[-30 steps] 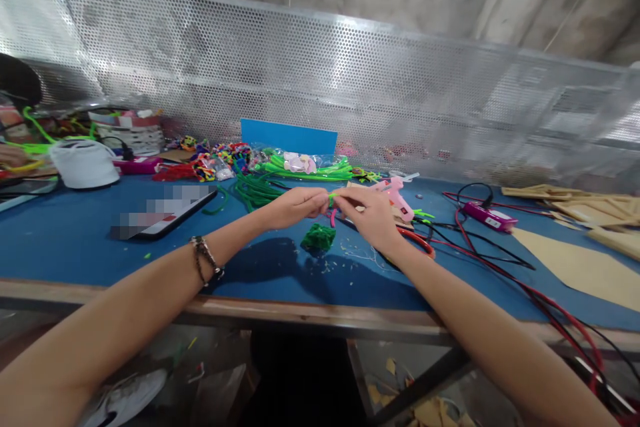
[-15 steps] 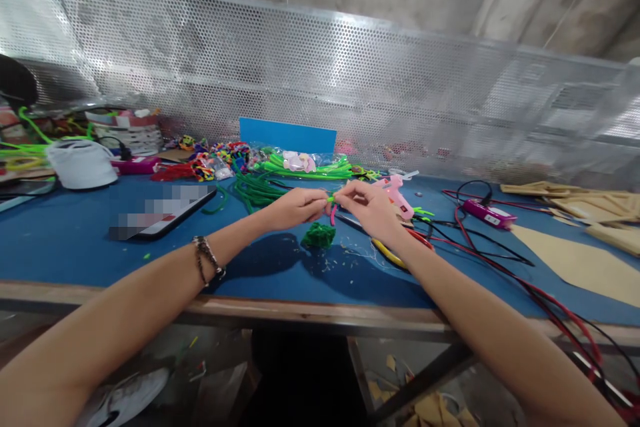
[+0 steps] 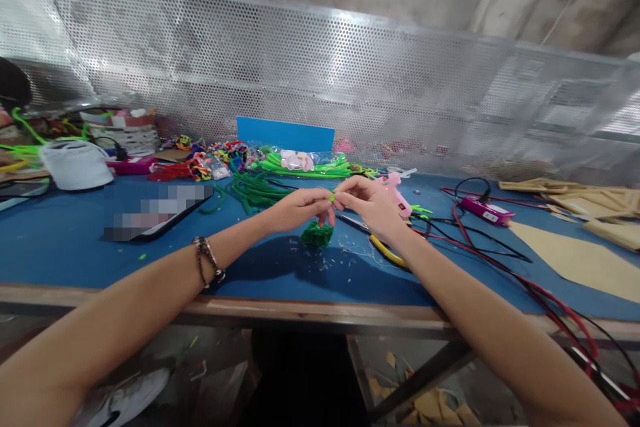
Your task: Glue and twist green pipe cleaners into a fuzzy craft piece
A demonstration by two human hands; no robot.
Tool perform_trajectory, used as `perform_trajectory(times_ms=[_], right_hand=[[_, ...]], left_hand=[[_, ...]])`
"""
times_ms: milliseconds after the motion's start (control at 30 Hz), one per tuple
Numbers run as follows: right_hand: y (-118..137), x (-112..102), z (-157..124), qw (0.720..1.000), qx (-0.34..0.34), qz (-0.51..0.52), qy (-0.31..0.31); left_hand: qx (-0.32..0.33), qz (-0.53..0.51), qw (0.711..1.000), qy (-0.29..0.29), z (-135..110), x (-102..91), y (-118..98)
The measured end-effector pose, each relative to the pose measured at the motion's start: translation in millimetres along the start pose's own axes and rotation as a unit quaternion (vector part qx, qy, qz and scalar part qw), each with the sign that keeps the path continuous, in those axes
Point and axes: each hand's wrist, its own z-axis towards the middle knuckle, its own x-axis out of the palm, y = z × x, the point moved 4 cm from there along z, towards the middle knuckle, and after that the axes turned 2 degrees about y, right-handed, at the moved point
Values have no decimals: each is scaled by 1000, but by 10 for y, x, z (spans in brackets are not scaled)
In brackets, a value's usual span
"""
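My left hand (image 3: 307, 207) and my right hand (image 3: 369, 205) meet fingertip to fingertip above the middle of the table. Between them is a small bright green pipe cleaner piece (image 3: 331, 198), pinched on both sides and mostly covered by the fingers. Just below my left hand, a dark green fuzzy clump (image 3: 317, 235) rests on the blue tabletop among pale scraps. A pink glue gun (image 3: 399, 197) lies behind my right hand. Partly under that hand is a pointed metal tool with a yellow handle (image 3: 386, 252), perhaps scissors.
Dark green pipe cleaners (image 3: 253, 192) and a bagged bright green bundle (image 3: 325, 165) lie at the back. A phone (image 3: 165, 217) and a white cap (image 3: 75, 163) are leftward. On the right are a purple power unit (image 3: 487, 211), tangled cables and brown card (image 3: 580, 260).
Both hands stay together at nearly the same spot, with the fingers shifted around the green piece. The pink bit that hung below it no longer shows.
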Motion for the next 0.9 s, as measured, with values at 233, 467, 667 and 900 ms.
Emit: perform_trajectory(times_ms=[233,467,667,900], right_hand=[[-105,97,1,978,39,202,32],[-12,-3,-3,999,-17,27,17],[106,32,-43,881,-152,-438,101],[122,97,-54,852,-167,-483,115]], left_hand=[[-24,-97,995,1,-4,-11,32],[-32,-39,999,-11,-5,-32,20],[-51,150,986,-52,-21,13,63],[-46,207,974,-81,-20,-3,34]])
